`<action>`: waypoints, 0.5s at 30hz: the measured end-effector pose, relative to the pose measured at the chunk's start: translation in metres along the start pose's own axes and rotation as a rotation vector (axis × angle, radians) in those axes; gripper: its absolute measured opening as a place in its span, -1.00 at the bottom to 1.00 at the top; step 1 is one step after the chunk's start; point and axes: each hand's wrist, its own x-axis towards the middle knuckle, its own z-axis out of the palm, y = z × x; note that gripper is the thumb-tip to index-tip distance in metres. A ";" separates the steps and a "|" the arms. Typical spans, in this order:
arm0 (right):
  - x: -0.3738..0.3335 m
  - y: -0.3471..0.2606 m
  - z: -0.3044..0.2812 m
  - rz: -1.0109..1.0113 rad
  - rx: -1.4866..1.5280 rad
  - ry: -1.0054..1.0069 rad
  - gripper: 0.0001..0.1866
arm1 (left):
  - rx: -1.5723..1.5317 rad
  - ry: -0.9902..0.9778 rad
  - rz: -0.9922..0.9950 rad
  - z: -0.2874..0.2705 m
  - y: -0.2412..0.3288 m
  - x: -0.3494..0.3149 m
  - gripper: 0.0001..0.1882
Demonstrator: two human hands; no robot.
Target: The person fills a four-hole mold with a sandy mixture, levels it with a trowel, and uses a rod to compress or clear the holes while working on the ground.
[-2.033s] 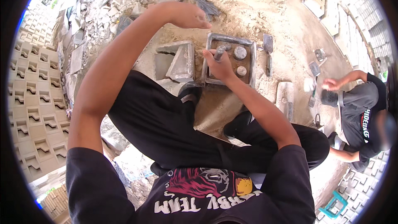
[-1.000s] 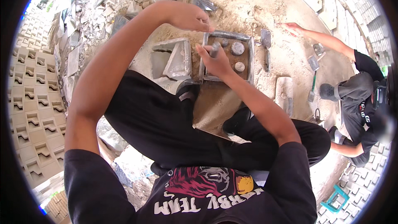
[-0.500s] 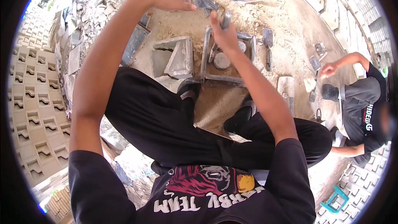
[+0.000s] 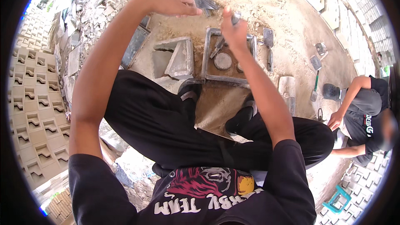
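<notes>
My left hand (image 4: 177, 5) hangs in the air at the far side, its fingers loosely bent, and I see nothing in it. My right hand (image 4: 234, 35) is closed round a grey metal tool (image 4: 236, 18), whose kind I cannot make out; its shiny end sticks out by the thumb. Under that hand sits a square grey frame (image 4: 205, 54) on the sandy ground, beyond my feet. Inside the frame lie a round pale disc (image 4: 223, 61) and, partly hidden by my right arm, another round piece. A narrow dark piece (image 4: 216, 48) slants below the right hand, perhaps part of the tool.
Left of the frame stands a broken concrete box (image 4: 179, 60). A small shovel (image 4: 268, 37) lies at its right. Farther right are a green-handled shovel (image 4: 316, 79) and a crouching person (image 4: 362, 104). Rubble (image 4: 100, 21) and stacked blocks (image 4: 37, 112) fill the left side.
My right hand has moved right and slightly nearer with the metal tool. My left hand has dropped a little. A gloved hand has left the far edge; the person at right has drawn an arm back.
</notes>
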 end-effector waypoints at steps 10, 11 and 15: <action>0.003 -0.053 -0.002 0.078 -0.112 -0.025 -0.42 | -0.021 -0.126 -0.011 -0.004 0.017 -0.001 -0.39; -0.006 -0.054 -0.006 0.043 -0.135 -0.006 -0.42 | -0.006 -0.124 -0.009 -0.003 0.017 -0.003 -0.39; -0.008 -0.028 -0.007 0.062 -0.239 -0.159 -0.43 | 0.012 -0.122 -0.008 0.000 0.019 0.004 -0.40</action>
